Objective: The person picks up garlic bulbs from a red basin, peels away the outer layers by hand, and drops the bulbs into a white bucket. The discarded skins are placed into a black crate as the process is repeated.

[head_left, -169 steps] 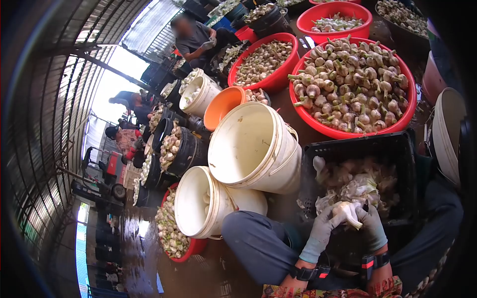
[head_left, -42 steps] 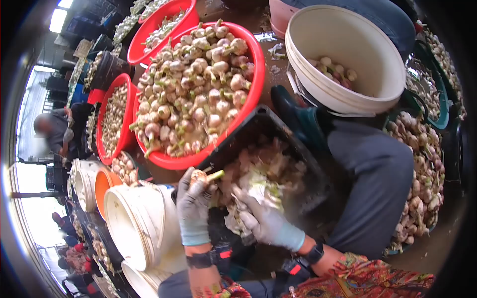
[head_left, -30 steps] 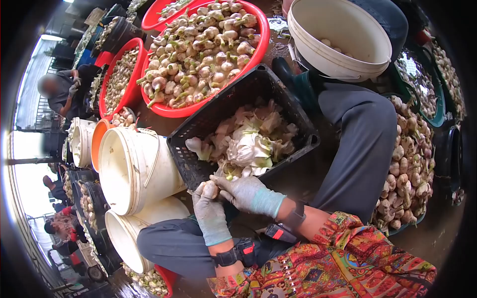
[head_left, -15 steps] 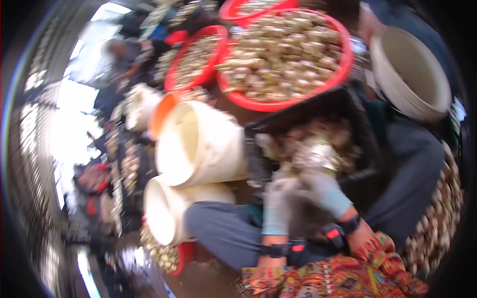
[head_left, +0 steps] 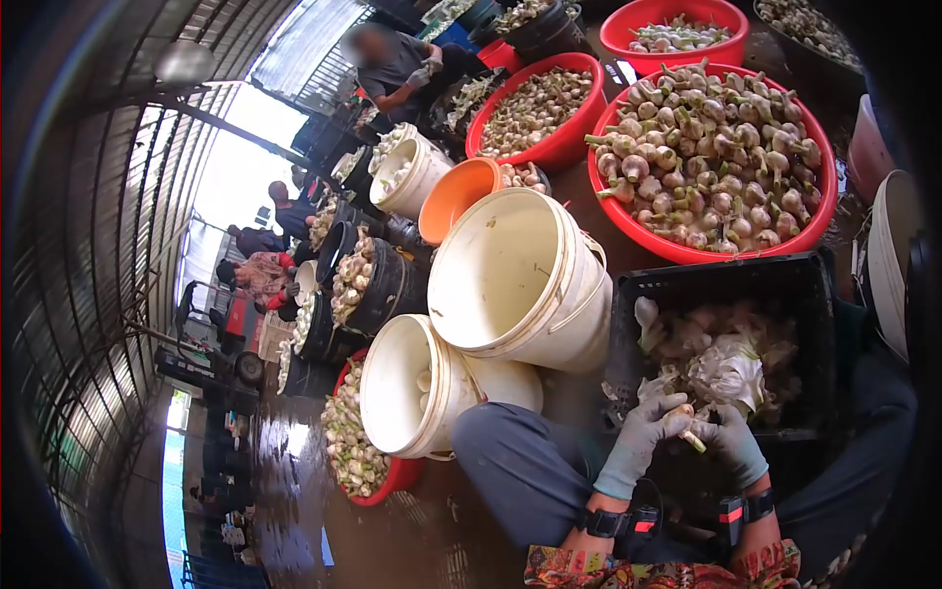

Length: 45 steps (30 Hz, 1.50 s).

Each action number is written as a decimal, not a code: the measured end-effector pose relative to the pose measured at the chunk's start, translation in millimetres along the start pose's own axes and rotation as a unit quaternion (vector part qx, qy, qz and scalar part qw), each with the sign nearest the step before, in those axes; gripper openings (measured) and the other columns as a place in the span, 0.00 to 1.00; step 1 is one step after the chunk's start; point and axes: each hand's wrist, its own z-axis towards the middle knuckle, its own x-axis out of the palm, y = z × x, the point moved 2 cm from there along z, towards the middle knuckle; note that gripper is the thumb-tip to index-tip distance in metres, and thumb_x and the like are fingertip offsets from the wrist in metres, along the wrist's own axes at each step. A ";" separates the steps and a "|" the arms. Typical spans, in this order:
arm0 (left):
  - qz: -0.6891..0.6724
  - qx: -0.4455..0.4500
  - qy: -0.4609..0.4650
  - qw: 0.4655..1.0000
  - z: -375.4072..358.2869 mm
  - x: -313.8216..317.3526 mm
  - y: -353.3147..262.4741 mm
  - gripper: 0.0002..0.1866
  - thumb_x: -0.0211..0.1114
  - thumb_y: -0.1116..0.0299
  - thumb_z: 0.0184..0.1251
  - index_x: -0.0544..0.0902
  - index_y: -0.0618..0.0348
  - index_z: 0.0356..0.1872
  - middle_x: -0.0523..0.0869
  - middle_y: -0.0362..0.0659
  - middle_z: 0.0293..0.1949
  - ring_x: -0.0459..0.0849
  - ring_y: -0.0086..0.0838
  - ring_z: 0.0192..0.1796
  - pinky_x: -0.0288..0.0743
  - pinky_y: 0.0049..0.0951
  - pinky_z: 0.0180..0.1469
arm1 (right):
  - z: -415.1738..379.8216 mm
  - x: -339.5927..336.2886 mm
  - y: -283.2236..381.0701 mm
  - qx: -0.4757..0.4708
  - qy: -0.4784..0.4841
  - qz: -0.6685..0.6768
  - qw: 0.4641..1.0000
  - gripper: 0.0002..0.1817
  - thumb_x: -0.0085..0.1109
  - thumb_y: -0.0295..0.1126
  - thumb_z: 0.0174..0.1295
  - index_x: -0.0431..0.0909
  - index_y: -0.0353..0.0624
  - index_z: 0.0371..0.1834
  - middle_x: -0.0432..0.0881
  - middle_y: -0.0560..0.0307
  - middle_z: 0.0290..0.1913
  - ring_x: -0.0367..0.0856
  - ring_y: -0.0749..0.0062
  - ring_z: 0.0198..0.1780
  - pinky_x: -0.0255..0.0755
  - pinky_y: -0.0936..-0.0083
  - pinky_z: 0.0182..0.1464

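Holding one small whitish garlic bulb with pale green stem (head_left: 677, 421) in left fingers, over near edge of a black plastic crate (head_left: 820, 344).
Closing the gray-gloved left hand (head_left: 633, 444) around the bulb, with stem directed down and rightward; bending the fingers of the gray-gloved right hand (head_left: 732, 448) partly, just beside the stem, with grip there not possible to tell. Sitting low over wet brown floor (head_left: 294, 530), inside a shed with ribbed metal wall (head_left: 88, 255) at left. Rightward from there: a red plastic basin (head_left: 400, 481) full of garlic, a tilted white plastic bucket (head_left: 437, 393) with few bulbs inside, a larger white bucket (head_left: 579, 304), a wide red basin (head_left: 687, 254) heaped with garlic, and, in the crate, papery whitish skins (head_left: 728, 373).
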 end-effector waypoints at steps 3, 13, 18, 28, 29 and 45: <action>-0.006 0.065 0.000 0.998 -0.6 4.8 -10.3 0.19 0.68 0.71 0.60 0.80 0.64 0.53 0.77 0.43 0.57 0.76 0.28 0.56 0.71 0.26 0.59 | -8.2 15.4 21.7 -0.019 -0.058 0.098 0.993 0.14 0.64 0.37 0.60 0.76 0.37 0.40 0.80 0.60 0.32 0.77 0.79 0.29 0.70 0.84 0.30; -0.234 0.003 -0.051 0.971 7.2 -1.1 12.5 0.13 0.64 0.72 0.65 0.80 0.65 0.48 0.84 0.48 0.46 0.83 0.32 0.47 0.78 0.33 0.52 | 21.1 -4.6 2.0 -0.157 -0.213 -0.368 0.891 0.08 0.59 0.29 0.57 0.73 0.36 0.35 0.79 0.42 0.30 0.79 0.55 0.32 0.71 0.63 0.36; -0.164 -0.022 -0.056 0.985 3.2 24.0 -7.1 0.24 0.55 0.50 0.71 0.75 0.58 0.57 0.81 0.43 0.49 0.79 0.29 0.48 0.76 0.33 0.50 | 13.6 1.8 8.7 -0.202 -0.230 -0.438 0.845 0.07 0.58 0.29 0.55 0.73 0.40 0.35 0.80 0.42 0.32 0.80 0.44 0.38 0.73 0.58 0.38; -0.206 -0.009 0.011 0.978 17.2 24.3 -15.5 0.31 0.53 0.42 0.69 0.70 0.58 0.61 0.77 0.45 0.55 0.79 0.35 0.50 0.75 0.35 0.50 | 6.0 2.3 22.4 -0.258 -0.199 -0.472 0.819 0.08 0.58 0.34 0.59 0.74 0.41 0.35 0.80 0.44 0.32 0.80 0.45 0.37 0.73 0.59 0.37; -0.167 -0.003 0.025 0.986 22.0 22.4 -10.9 0.30 0.54 0.42 0.68 0.72 0.57 0.59 0.78 0.45 0.54 0.79 0.34 0.49 0.75 0.34 0.49 | 7.6 1.1 20.0 -0.253 -0.184 -0.449 0.837 0.08 0.58 0.34 0.59 0.74 0.41 0.35 0.80 0.44 0.32 0.80 0.46 0.37 0.73 0.59 0.37; -0.353 -0.112 -0.040 0.928 53.3 27.6 44.1 0.22 0.59 0.76 0.65 0.71 0.56 0.61 0.77 0.44 0.49 0.79 0.29 0.45 0.79 0.31 0.51 | 0.2 -18.8 50.5 -0.128 -0.118 0.111 0.978 0.14 0.59 0.36 0.64 0.71 0.39 0.45 0.74 0.59 0.28 0.69 0.80 0.21 0.64 0.81 0.24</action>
